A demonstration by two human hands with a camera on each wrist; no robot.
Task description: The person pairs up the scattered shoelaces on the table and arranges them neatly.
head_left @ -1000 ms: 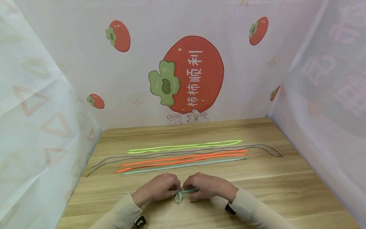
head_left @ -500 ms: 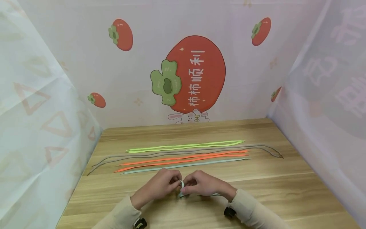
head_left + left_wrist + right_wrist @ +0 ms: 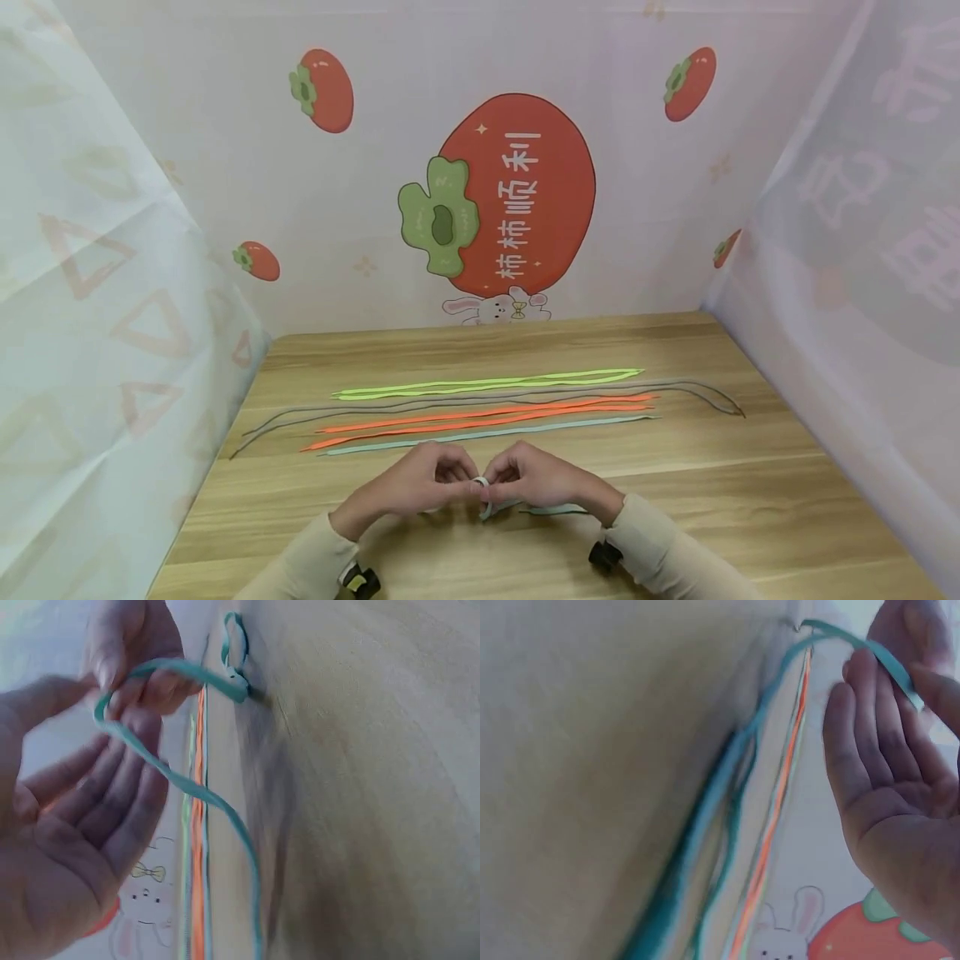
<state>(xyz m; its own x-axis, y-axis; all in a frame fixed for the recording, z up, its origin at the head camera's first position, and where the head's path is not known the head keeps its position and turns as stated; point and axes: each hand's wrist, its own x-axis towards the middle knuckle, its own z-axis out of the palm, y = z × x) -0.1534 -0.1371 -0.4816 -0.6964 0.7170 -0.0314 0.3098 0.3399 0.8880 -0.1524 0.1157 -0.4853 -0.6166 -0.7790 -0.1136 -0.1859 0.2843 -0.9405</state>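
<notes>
A flat mint-green shoelace (image 3: 217, 799) is bent over between the fingertips of both hands, low in the middle of the head view. My left hand (image 3: 420, 479) pinches it with thumb and fingertips. From the other side, my right hand (image 3: 551, 479) pinches the same lace between thumb and fingers, as the right wrist view shows. The fingertips of the two hands nearly meet, hiding part of the bend. One stretch of lace hangs down towards the table, and a length of it (image 3: 555, 509) lies under my right wrist.
Behind the hands, laces lie roughly parallel across the wooden table (image 3: 750, 492): a mint one (image 3: 487, 432), an orange pair (image 3: 487, 414), grey ones (image 3: 450, 402) and yellow-green ones (image 3: 487, 385). A printed cloth wall (image 3: 360, 192) stands behind, with cloth at both sides.
The small loop that hung below my left fingers near the table is now raised between both hands' fingertips. My hands have drawn together, and the lace tail has come out under my right wrist.
</notes>
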